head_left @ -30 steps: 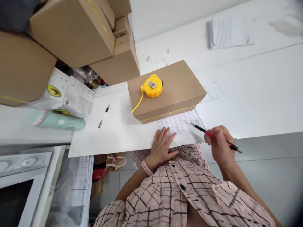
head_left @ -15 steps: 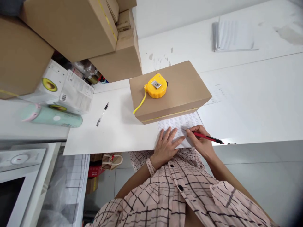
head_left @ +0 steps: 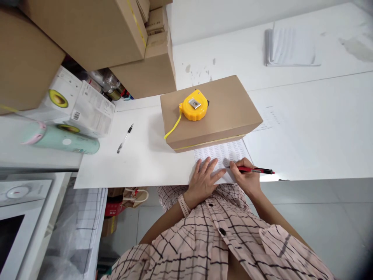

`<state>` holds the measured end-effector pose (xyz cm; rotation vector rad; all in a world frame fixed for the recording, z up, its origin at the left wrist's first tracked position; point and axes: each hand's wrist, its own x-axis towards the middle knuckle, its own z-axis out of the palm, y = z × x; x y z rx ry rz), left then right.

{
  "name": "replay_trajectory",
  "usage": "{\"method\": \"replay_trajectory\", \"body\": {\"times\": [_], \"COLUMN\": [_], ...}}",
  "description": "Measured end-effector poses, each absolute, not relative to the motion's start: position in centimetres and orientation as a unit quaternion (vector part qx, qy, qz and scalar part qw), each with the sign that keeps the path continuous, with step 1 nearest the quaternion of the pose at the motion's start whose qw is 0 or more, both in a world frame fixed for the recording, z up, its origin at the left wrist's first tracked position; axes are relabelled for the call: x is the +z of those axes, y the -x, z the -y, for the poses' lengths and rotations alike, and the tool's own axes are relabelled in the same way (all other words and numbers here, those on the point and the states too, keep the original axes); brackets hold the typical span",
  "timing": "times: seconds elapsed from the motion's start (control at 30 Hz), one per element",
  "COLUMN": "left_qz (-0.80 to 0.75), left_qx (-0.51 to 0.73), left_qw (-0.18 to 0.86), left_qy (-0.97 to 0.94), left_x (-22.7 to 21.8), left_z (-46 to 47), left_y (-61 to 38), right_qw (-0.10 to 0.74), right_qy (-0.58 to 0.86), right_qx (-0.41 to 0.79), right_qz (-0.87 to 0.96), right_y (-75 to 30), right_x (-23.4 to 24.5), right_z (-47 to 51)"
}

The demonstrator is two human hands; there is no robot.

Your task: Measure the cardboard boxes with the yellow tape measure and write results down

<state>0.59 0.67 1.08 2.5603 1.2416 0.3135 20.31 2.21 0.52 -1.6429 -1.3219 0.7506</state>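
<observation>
My right hand is closed around a red and black pen, its tip down at a printed sheet of paper. Fingers spread, my left hand lies flat on the lower left part of that sheet. Just beyond both hands a closed cardboard box rests over the sheet's far part, hiding it. On top of the box lies a yellow tape measure with its yellow strap hanging toward the near left corner.
A second pen lies on the white table at the left. Beyond it are a mint green bottle, white avocado-print cartons and stacked cardboard boxes. A stack of papers sits at the back right.
The pen in my right hand has tilted flatter, and that hand has shifted slightly down. My left hand stays flat on the sheet. The whole view has shifted a little.
</observation>
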Motion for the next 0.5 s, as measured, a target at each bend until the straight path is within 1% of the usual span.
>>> {"method": "replay_trajectory", "body": {"times": [0.3, 0.5], "left_qz": [-0.431, -0.421], "left_qx": [0.107, 0.113], "left_qw": [0.126, 0.098], "left_qy": [-0.887, -0.894], "left_x": [1.06, 0.87], "left_z": [-0.6, -0.6], "left_y": [-0.59, -0.52], "right_qw": [0.432, 0.438], "right_qy": [0.656, 0.661], "right_qx": [0.302, 0.299], "right_qz": [0.539, 0.531], "right_y": [-19.93, -19.98], "right_x": [1.12, 0.85], "right_z": [-2.31, -2.3]}}
